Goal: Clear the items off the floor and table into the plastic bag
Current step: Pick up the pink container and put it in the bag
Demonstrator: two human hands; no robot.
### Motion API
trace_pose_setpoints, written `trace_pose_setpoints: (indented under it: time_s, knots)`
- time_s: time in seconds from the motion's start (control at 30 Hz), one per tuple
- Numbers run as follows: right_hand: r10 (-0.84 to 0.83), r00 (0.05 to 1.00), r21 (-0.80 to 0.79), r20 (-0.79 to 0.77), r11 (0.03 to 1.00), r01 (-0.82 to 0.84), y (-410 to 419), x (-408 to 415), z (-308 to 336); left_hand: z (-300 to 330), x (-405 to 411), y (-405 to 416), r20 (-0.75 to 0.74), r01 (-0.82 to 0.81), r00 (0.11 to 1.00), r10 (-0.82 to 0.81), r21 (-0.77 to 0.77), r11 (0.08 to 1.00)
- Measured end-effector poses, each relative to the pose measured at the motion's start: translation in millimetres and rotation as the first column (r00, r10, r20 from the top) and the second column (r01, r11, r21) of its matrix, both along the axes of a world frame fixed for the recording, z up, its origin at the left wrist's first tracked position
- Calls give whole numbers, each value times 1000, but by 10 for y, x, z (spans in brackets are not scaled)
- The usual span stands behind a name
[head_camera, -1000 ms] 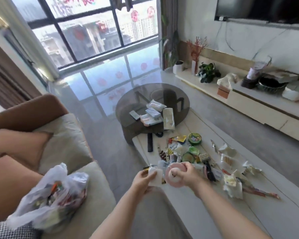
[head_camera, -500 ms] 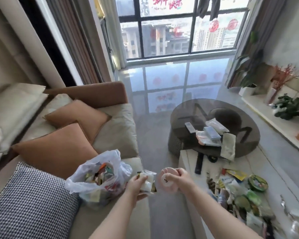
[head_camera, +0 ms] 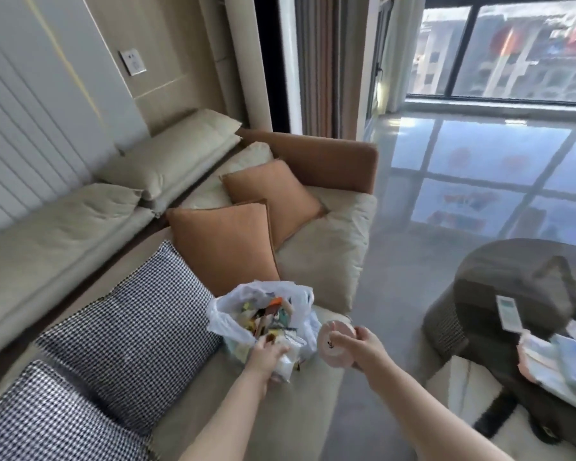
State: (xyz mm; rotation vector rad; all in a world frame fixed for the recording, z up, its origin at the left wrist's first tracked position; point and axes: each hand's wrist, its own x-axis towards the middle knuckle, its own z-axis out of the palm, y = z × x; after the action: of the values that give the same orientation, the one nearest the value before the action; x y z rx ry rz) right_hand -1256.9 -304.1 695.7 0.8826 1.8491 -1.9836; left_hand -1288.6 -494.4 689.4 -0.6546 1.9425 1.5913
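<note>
Inside plastic bag (head_camera: 228, 322): mixed wrappers (head_camera: 266, 316).

Both bare forearms reach forward from the bottom edge, roughly side by side. The left hand (head_camera: 267, 356) is lower and further left, back upward, fingers curled round something pale, though blur hides the exact hold. The right hand (head_camera: 363, 349) is raised slightly, thumb and fingers closed on a round pink object.
</note>
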Motion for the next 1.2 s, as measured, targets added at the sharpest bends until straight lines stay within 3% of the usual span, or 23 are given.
trace_pose_setpoints:
  time_s: [0.23,0.4,0.57,0.8,1.03,1.2]
  knots:
    - [150,989,0,21,989,-150,-321,-672,-147,37,-449,-265,-3,-94,996,94,-66,993]
    - [132,987,43,89,990,-137,-566,-1209,-317,-109,-953,-513,21,-129,991,130,-57,990]
    - [132,977,213,170,963,-167,-873,-1730,-646,-474,-1548,-739,126,-128,983,134,-51,990]
    - [202,946,336,253,899,-282,-1221,-2305,-1101,-1079,-2144,-800,211,40,977,-9,-140,989]
    - [231,939,320,254,896,-308,-1314,-2491,-1381,-1432,-2379,-843,191,104,980,-53,-266,958]
    - [294,885,318,362,853,-414,-1266,-2426,-1434,-1471,-2372,-854,225,104,974,-39,-285,953]
